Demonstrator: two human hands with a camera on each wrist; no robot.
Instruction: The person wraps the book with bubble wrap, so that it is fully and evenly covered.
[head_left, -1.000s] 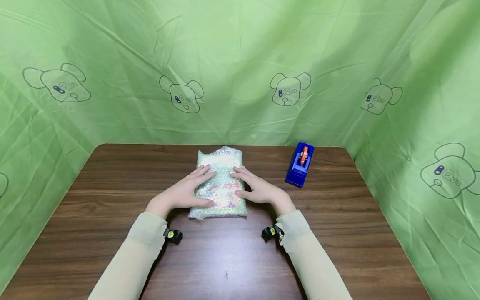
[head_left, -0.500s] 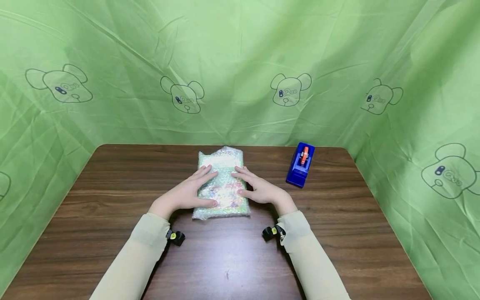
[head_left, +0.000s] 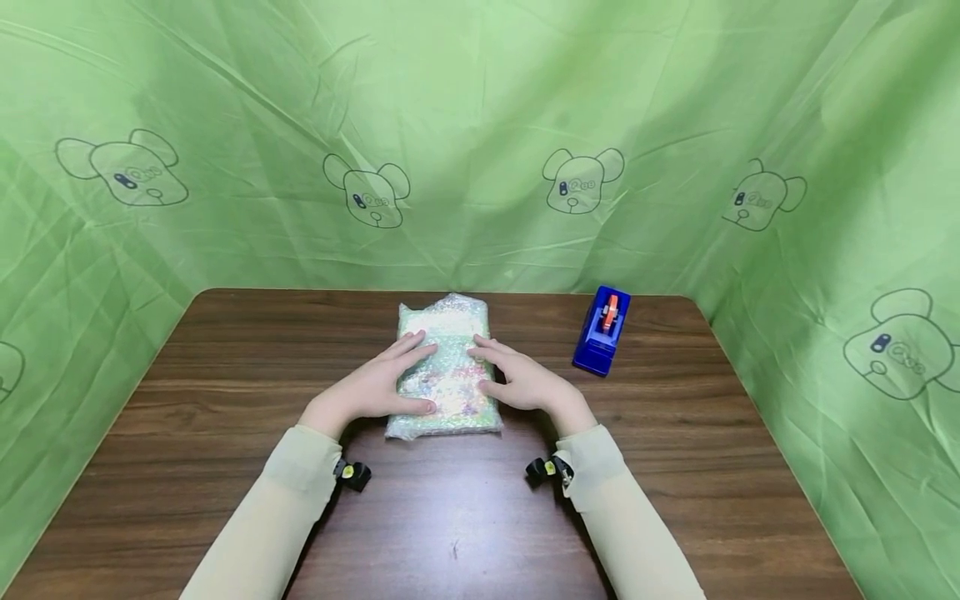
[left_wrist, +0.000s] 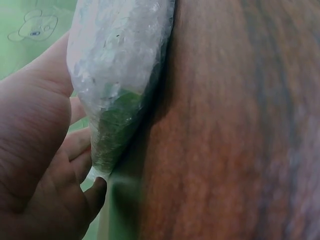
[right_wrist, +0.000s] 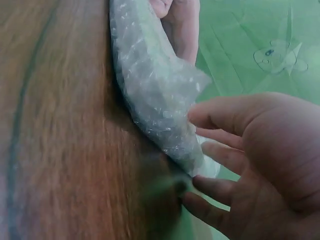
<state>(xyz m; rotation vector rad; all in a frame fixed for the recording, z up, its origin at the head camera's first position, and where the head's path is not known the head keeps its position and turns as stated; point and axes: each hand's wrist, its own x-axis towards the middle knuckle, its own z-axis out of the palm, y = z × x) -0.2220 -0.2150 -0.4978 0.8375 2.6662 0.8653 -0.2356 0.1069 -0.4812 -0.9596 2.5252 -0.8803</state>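
Note:
A flat package in bubble wrap (head_left: 450,325), with a pale green and multicoloured print showing through, lies on the wooden table in the head view. My left hand (head_left: 375,385) rests on its left side, fingers spread over the top and thumb near the front. On the opposite side my right hand (head_left: 525,377) touches the right edge, its fingers slightly bent. Up close in the left wrist view, the wrapped edge (left_wrist: 120,55) looks puffy. The right wrist view shows a loose flap of bubble wrap (right_wrist: 187,77) beside the thumb.
A blue tape dispenser (head_left: 597,350) with an orange tape roll core (head_left: 610,312) stands at the back right of the table (head_left: 675,467). Green curtains (head_left: 480,167) with printed bear heads surround the table's back and sides.
The package has slid a little to the right, with my left hand moving along with it. My right hand has shifted slightly right too. The tape dispenser stays in place.

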